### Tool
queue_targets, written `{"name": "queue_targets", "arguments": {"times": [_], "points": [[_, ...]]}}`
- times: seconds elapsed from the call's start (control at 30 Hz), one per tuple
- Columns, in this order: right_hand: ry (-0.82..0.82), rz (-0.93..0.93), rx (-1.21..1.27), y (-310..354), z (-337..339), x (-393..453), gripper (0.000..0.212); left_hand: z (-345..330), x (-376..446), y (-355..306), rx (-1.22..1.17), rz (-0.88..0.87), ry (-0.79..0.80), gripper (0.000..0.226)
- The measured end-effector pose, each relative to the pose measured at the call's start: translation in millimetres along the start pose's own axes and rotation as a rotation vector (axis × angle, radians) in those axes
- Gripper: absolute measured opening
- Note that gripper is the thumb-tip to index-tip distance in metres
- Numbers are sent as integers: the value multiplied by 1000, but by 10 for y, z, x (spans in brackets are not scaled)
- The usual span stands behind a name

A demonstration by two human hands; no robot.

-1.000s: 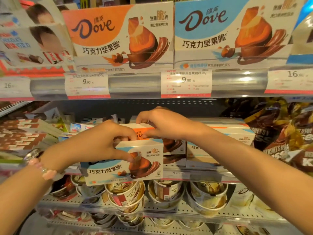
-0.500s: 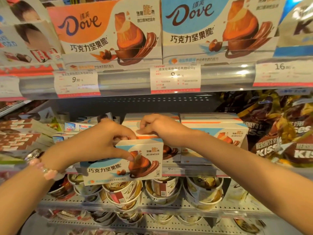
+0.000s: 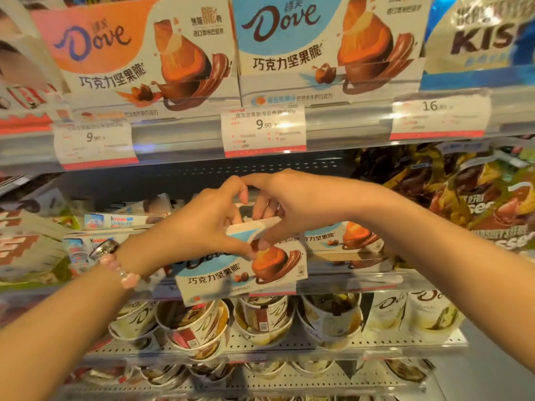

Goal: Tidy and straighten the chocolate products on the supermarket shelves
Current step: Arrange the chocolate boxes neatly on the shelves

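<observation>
A blue-and-white Dove chocolate box (image 3: 231, 274) stands at the front edge of the middle shelf, slightly tilted. My left hand (image 3: 199, 227) grips its upper left part, thumb on the front face. My right hand (image 3: 292, 206) curls over the box's top edge from the right, fingers behind it and thumb in front. Another blue Dove box (image 3: 341, 238) sits just right of it on the same shelf. Large orange (image 3: 139, 53) and blue (image 3: 324, 44) Dove boxes stand on the shelf above.
Hershey's Kisses bags (image 3: 477, 198) fill the right of the middle shelf; Kinder boxes (image 3: 115, 221) lie at the left. Dove tubs (image 3: 260, 316) line the shelf below. Price tags (image 3: 263, 128) hang on the upper rail.
My right hand has come forward off the stacked boxes behind and now grasps the top of the blue box beside my left hand. The camera has moved closer and tilted.
</observation>
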State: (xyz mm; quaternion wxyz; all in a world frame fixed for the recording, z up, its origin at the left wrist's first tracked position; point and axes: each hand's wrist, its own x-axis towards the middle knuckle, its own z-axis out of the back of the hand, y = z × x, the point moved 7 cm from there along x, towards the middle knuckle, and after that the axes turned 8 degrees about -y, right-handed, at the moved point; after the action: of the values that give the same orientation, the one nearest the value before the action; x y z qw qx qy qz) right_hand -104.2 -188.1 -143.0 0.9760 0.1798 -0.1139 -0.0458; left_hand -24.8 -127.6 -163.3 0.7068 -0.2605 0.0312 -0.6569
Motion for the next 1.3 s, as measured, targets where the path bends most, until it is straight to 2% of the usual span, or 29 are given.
{"name": "queue_targets", "arguments": {"times": [0.17,0.23,0.3,0.43,0.57,0.73,0.93,1.07,1.2,1.3], "points": [[-80,-62,32,-113,198,-156,60,-15,205,-257,-125,-84,-151,61],[-73,-75,-36,-202,274,-247,52,-35,258,-278,-154,-118,-186,57],[-53,-114,-96,-367,365,-375,42,-65,315,-191,-157,-108,-160,61],[-53,-242,-54,-731,536,-648,29,-216,375,118,17,-61,-18,89],[-50,-318,16,-974,520,-784,29,-381,374,291,3,-73,43,70],[-91,-365,127,-1174,380,-916,26,-465,388,435,12,-76,15,63],[-197,-344,17,-1283,315,-938,27,-463,384,451,3,-77,13,62],[-199,-286,-174,-1259,191,-871,37,-469,362,453,2,-77,18,60],[-256,-288,-214,-1277,100,-874,42,-470,350,455,15,-69,19,60],[-235,-288,-234,-1296,87,-846,44,-469,340,452,-23,-52,-13,55]]}}
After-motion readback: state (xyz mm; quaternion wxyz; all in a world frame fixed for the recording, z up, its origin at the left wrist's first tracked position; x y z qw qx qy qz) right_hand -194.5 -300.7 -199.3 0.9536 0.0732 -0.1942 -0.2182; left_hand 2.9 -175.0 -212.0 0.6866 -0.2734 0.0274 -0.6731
